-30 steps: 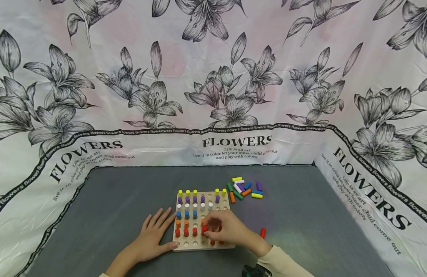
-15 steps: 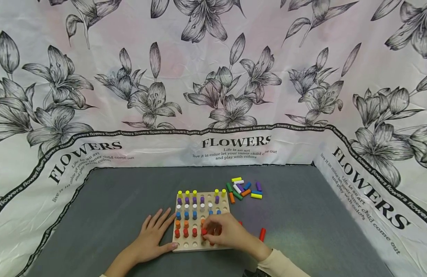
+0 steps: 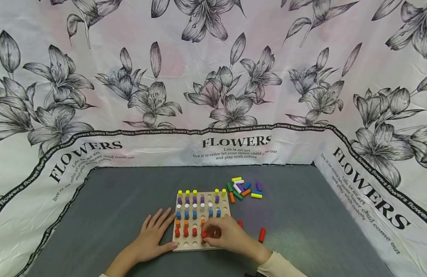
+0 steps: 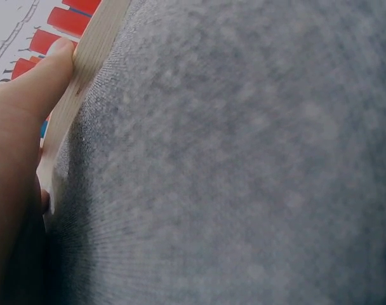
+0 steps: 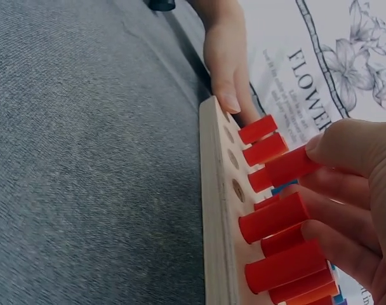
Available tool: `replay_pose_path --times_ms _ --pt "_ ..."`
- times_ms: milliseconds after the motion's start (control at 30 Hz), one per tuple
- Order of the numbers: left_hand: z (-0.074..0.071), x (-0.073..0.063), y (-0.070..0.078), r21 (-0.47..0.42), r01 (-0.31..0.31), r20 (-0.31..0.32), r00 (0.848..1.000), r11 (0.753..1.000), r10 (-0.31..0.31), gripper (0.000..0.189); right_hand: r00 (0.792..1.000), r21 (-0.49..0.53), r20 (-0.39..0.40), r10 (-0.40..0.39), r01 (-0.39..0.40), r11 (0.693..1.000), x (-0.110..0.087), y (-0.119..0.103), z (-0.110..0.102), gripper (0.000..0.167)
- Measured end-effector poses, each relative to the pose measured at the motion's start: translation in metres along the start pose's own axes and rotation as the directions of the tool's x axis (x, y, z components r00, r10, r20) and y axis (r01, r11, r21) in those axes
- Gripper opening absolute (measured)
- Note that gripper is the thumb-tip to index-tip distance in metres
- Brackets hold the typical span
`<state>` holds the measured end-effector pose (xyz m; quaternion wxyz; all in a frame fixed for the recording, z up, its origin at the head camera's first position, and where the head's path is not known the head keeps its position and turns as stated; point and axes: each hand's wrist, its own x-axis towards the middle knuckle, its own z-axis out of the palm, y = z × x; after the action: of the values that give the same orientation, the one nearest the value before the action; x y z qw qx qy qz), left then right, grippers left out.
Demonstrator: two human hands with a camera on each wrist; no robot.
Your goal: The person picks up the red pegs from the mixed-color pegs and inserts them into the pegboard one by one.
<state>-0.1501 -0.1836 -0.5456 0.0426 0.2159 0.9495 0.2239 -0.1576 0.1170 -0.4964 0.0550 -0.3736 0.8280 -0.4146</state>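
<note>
A pale wooden pegboard lies on the grey table, with rows of coloured pegs standing in its holes. My right hand is over its front right part, pinching a red peg between thumb and fingertips. In the right wrist view this peg is tilted, close over the front rows and near an unfilled hole. My left hand lies flat with spread fingers at the board's left side. Its thumb rests on the front left corner. The right hand hides part of the board.
A loose pile of pegs in several colours lies behind the board to the right. Two red pegs lie right of it, one farther out and one beside my hand. A floral cloth closes off the back and sides.
My right hand has shifted slightly toward the front with the red peg. Blue pegs and a loose red peg behind it have come into view. The left hand stays put.
</note>
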Motion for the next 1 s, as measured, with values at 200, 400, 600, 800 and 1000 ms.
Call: replay_pose_path --times_ms 200,400,600,800,1000 --pt "0.001 -0.002 0.0 -0.023 -0.015 -0.026 1.0 1.0 0.015 0.084 0.999 -0.079 -0.03 -0.038 0.036 0.996 -0.002 0.0 0.005 0.014" --pt "0.001 -0.001 -0.001 -0.018 -0.013 -0.03 0.999 1.0 0.012 0.085 0.994 -0.168 -0.052 -0.095 0.085 0.982 -0.003 0.0 0.007 0.014" --pt "0.002 0.0 -0.001 -0.005 -0.008 -0.02 1.0 1.0 0.008 0.085 0.994 -0.205 -0.069 -0.091 0.075 0.976 -0.003 -0.002 0.009 0.012" --pt "0.003 -0.001 -0.002 -0.009 -0.014 -0.018 1.0 1.0 0.013 0.085 0.995 -0.209 -0.088 -0.047 0.027 0.978 -0.006 -0.005 0.01 0.011" --pt "0.004 -0.001 -0.003 -0.013 -0.018 -0.03 0.999 1.0 0.018 0.085 0.996 -0.183 -0.09 0.02 -0.036 0.982 -0.008 -0.008 0.012 0.01"
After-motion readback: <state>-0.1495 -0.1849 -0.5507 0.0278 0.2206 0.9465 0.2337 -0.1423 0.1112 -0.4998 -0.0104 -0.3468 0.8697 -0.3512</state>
